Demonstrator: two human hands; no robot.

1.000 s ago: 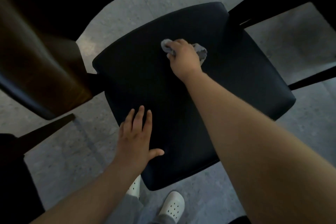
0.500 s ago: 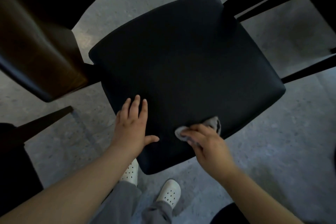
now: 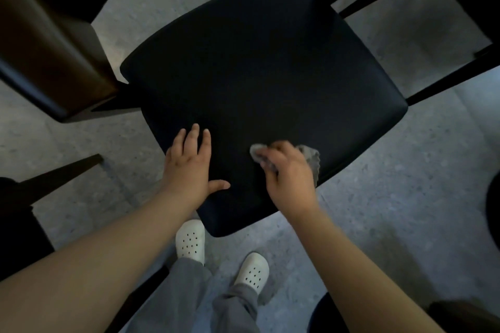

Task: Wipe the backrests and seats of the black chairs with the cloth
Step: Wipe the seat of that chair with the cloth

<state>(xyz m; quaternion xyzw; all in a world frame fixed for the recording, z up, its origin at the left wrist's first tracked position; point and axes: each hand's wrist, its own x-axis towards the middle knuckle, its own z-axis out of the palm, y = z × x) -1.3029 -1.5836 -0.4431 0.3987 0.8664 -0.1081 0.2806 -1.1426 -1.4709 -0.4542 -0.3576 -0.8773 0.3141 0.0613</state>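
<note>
A black padded chair seat (image 3: pixel 259 67) fills the middle of the head view, seen from above. My right hand (image 3: pixel 289 176) grips a crumpled grey cloth (image 3: pixel 311 155) and presses it on the seat near its front right edge. My left hand (image 3: pixel 190 163) lies flat on the front left part of the seat, fingers straight and thumb spread. The chair's backrest is not clearly visible.
A brown wooden backrest or table leg (image 3: pixel 48 43) stands at the left. Dark chair legs (image 3: pixel 443 81) run along the right and top right. The floor (image 3: pixel 405 197) is grey stone. My white shoes (image 3: pixel 189 240) stand just below the seat's front corner.
My right hand swept the cloth from the far middle of the seat down to the near right edge, then shifted slightly left. My left hand stayed flat on the seat.
</note>
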